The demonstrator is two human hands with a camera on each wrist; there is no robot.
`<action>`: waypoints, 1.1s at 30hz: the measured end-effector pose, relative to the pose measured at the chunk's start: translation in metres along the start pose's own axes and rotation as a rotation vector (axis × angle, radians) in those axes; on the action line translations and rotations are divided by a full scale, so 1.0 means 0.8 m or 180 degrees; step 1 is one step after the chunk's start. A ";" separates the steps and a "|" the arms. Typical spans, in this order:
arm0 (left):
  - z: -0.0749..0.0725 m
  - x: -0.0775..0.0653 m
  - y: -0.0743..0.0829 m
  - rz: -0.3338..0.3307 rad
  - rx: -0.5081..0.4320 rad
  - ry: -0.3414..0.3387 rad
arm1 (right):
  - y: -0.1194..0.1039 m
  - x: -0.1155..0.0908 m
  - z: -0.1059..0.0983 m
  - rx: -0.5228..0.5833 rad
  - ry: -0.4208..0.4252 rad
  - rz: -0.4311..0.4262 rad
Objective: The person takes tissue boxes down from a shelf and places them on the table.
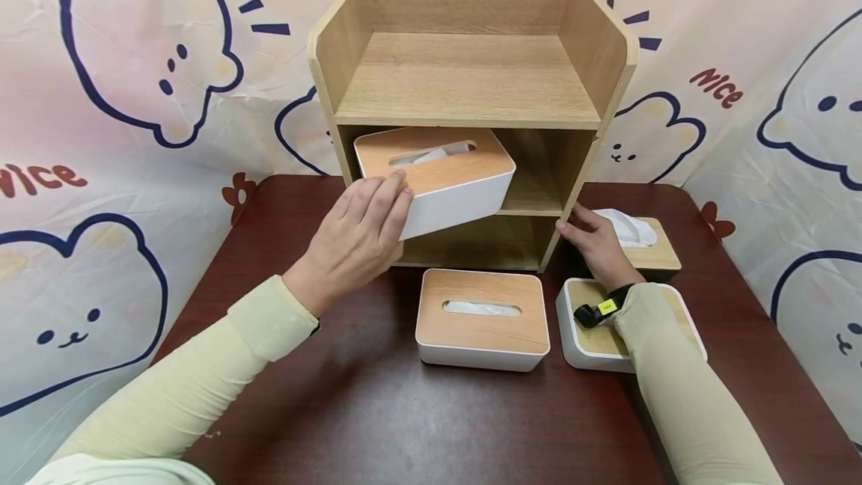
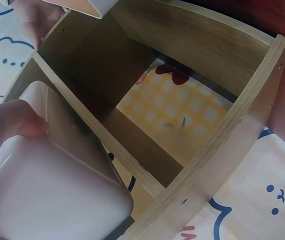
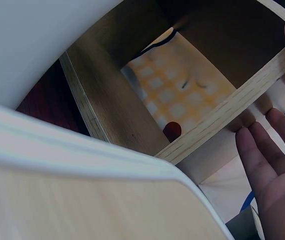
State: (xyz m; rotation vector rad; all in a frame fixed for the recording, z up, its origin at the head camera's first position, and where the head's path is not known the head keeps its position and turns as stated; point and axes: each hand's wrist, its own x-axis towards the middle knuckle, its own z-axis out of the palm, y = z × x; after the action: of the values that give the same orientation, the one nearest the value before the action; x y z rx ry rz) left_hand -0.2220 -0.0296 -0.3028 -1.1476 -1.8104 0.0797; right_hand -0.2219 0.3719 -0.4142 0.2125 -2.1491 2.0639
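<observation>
My left hand grips the near-left corner of a tissue box with a wood-look lid and white body. The box is tilted, partly inside the middle compartment of a wooden shelf unit. In the left wrist view, my thumb lies on the white side of the box. My right hand touches the unit's right side near its lower front edge. In the right wrist view, its fairly straight fingers rest against the outer face of the panel.
A second white tissue box stands on the dark red table before the unit. To its right, another white-sided box sits beneath my right wrist. Behind that is a dark-sided tissue box with tissue sticking out.
</observation>
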 end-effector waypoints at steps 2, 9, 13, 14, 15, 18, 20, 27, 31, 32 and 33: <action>0.000 0.000 0.000 0.0006 -0.0025 0.0040 | 0.000 0.000 0.000 0.0007 -0.0004 -0.0003; -0.001 -0.002 -0.001 0.0036 -0.0116 0.0070 | 0.000 0.000 -0.001 -0.0050 0.0002 0.0042; -0.002 -0.005 -0.001 0.0057 -0.0144 0.0046 | -0.002 0.000 0.000 -0.0167 0.0011 0.0129; -0.002 -0.005 -0.001 0.0060 -0.0152 0.0043 | -0.003 0.000 0.000 -0.0190 0.0011 0.0146; -0.002 -0.006 -0.001 0.0060 -0.0165 0.0041 | -0.003 0.000 0.000 -0.0211 0.0010 0.0161; -0.003 -0.007 -0.001 0.0069 -0.0186 0.0042 | -0.003 0.000 0.000 -0.0233 0.0002 0.0181; -0.004 -0.008 -0.001 0.0077 -0.0195 0.0041 | -0.003 0.001 0.000 -0.0248 0.0002 0.0190; -0.005 -0.013 -0.001 0.0095 -0.0181 0.0088 | -0.004 0.001 0.000 -0.0218 0.0012 0.0151; -0.004 -0.016 -0.001 0.0071 -0.0185 0.0145 | -0.002 0.001 0.000 -0.0172 0.0013 0.0127; -0.004 -0.017 0.000 0.0065 -0.0184 0.0159 | -0.002 0.001 0.000 -0.0177 0.0015 0.0136; -0.004 -0.018 0.000 0.0063 -0.0182 0.0170 | -0.002 0.000 0.000 -0.0187 0.0017 0.0152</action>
State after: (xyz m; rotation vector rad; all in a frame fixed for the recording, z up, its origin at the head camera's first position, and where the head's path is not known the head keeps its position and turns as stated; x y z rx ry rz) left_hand -0.2182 -0.0414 -0.3105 -1.1969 -1.7642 0.0089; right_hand -0.2218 0.3721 -0.4121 0.1500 -2.2290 2.0205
